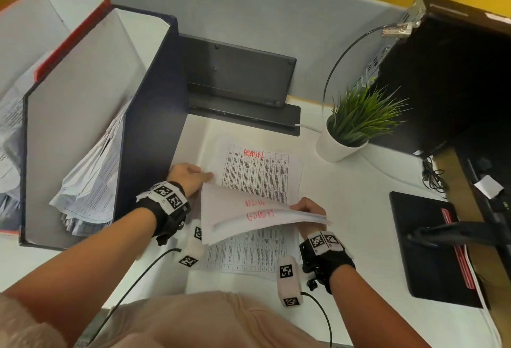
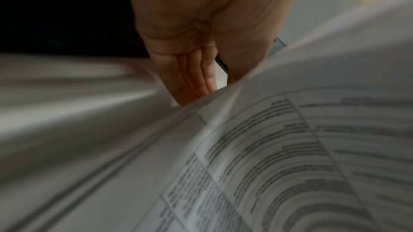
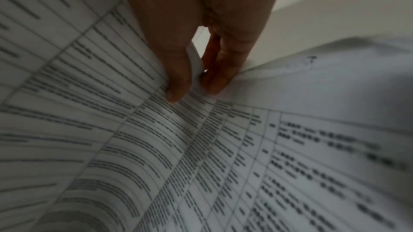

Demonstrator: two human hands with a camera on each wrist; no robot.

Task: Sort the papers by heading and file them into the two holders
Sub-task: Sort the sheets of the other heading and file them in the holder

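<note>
A sheet headed ADMIN (image 1: 257, 173) in red lies flat on the white desk, with more printed sheets (image 1: 249, 253) under it nearer me. My right hand (image 1: 304, 206) pinches a bundle of several sheets (image 1: 249, 217) by its right edge between thumb and fingers (image 3: 214, 83), lifted and curved over the flat ones, red writing showing through. My left hand (image 1: 193, 173) lies at the sheets' left edge with straight fingers (image 2: 196, 80) touching the paper. At the left stand a navy holder (image 1: 149, 115) with papers (image 1: 88, 181) in it and a red-edged holder (image 1: 69, 32).
A potted plant (image 1: 356, 123) stands right of the sheets, with a black computer tower (image 1: 453, 76) behind it. A dark stand (image 1: 240, 79) sits at the back by the grey partition. A black notebook with a red pen (image 1: 431, 242) lies at the right.
</note>
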